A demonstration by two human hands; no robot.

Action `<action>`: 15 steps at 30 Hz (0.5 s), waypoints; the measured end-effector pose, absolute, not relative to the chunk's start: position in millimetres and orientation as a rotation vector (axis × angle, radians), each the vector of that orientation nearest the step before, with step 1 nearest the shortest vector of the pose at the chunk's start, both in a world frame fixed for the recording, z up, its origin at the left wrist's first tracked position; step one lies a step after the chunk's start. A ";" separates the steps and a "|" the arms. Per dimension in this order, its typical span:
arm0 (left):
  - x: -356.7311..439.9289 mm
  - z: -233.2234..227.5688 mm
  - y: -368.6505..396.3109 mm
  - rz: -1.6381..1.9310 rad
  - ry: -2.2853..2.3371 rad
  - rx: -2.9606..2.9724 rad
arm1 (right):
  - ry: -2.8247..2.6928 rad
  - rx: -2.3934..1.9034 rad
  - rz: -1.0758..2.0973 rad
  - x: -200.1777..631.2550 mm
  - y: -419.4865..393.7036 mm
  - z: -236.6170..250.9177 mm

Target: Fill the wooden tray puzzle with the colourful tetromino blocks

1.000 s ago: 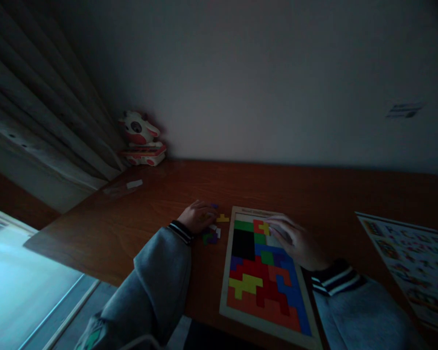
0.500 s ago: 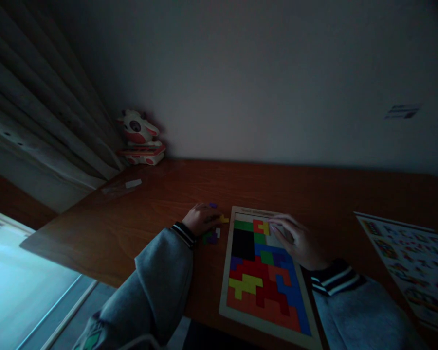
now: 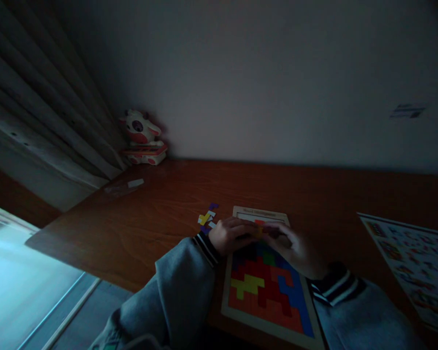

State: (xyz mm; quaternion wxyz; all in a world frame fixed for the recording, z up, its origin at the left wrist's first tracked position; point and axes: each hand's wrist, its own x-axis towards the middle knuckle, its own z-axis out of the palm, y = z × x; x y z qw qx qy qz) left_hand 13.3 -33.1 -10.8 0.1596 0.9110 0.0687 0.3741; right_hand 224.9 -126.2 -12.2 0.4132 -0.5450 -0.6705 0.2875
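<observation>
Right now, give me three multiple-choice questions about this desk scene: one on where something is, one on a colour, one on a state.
1. Where do the loose puzzle pieces lie?
A. On the desk left of the puzzle board
B. On the printed sheet
C. Beside the toy in the corner

2. What colour is the stepped piece low on the left of the puzzle board?
A. White
B. Yellow
C. Black

3. How do the two hands stand?
A. Both resting on the printed sheet
B. One on the toy, one on the curtain
C. Both together over the board's upper part

Answers:
1. A, the loose pieces sit on the wooden desk just off the board's upper left corner.
2. B, the yellow piece shows among red ones.
3. C, the left hand and right hand meet above the board's top rows.
</observation>
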 end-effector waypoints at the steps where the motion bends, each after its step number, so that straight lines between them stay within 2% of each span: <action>1: 14.5 -11.0 -33.9 1.058 0.188 2.600 | -1.671 -1.369 0.738 224.7 -126.2 -12.8; 9: 10.2 -8.5 -27.6 0.965 0.317 2.707 | -1.595 -1.571 0.558 257.2 -124.9 -19.0; 15: 9.2 -8.9 -27.8 0.919 0.331 2.734 | -1.656 -1.579 0.628 261.8 -126.9 -17.4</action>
